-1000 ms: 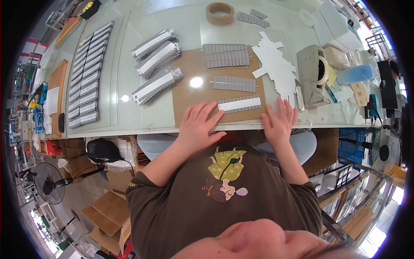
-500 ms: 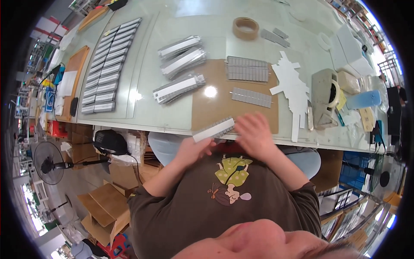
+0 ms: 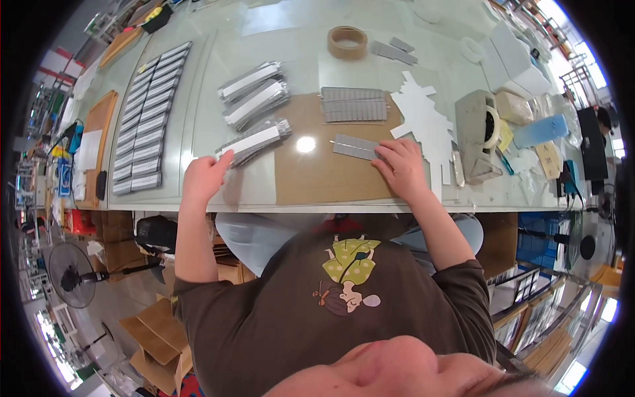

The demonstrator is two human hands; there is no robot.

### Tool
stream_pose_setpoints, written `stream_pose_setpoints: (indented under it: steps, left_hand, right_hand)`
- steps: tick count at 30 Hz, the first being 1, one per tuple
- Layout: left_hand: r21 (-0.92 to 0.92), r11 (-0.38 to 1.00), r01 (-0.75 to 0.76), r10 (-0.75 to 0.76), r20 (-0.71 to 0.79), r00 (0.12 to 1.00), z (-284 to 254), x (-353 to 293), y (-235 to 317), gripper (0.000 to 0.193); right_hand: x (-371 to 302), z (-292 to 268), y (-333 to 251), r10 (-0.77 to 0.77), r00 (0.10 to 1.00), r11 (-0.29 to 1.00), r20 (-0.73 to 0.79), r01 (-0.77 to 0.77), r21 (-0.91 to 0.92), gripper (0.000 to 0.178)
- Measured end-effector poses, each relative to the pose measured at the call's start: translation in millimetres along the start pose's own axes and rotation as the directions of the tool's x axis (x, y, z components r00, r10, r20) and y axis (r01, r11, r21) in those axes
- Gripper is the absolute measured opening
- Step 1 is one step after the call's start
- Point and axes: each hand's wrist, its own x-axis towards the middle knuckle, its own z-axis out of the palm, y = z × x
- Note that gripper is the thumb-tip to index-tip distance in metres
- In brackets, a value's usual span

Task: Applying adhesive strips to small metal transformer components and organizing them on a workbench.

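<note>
My left hand (image 3: 206, 177) closes on the near left end of a grey ribbed strip with a white top (image 3: 256, 140). This strip lies on the nearest of several piles of similar strips. My right hand (image 3: 402, 169) has its fingertips closed over the right end of a flat grey segmented piece (image 3: 354, 146), which lies on a brown cardboard sheet (image 3: 317, 182). Behind that piece, a stack of more grey segmented pieces (image 3: 354, 104) sits on the cardboard. Just right of my right hand is a jagged-edged white sheet (image 3: 426, 122).
Two long columns of strips (image 3: 149, 119) stand at the left of the glass-topped table. A tape roll (image 3: 347, 42) and small grey pieces (image 3: 395, 51) lie far back. At right are a tape dispenser (image 3: 477, 139) and a blue bottle (image 3: 541, 131). A fan (image 3: 69, 274) stands lower left.
My left hand has carried the white-topped strip from the table's front edge leftward to the nearest pile. My right hand has moved forward onto the single grey segmented piece.
</note>
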Motion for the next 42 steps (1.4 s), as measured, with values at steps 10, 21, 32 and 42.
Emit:
stream_pose_setpoints:
  steps: [10,21,32,42]
  left_hand:
    - [0.050,0.844,-0.534,0.530,-0.231,0.816,98,-73,26,0.031]
    - [0.171,0.313,-0.934,0.948,-0.116,0.296,174,-90,75,0.039]
    - [0.185,0.233,-0.955,0.972,-0.088,0.220,186,-91,52,0.037]
    - [0.248,0.259,-0.933,0.963,-0.136,0.232,190,-95,53,0.035]
  right_hand:
    - [-8,-28,-20,-0.088,0.996,0.984,-0.011,0.085,-0.154,0.044]
    - [-115,-70,2,0.168,0.970,0.935,-0.177,-0.214,-0.283,0.044]
    - [-140,-96,21,0.041,0.999,0.982,-0.030,-0.045,-0.183,0.030]
    - [-117,-99,28,0.181,0.983,0.983,0.031,-0.181,-0.006,0.016]
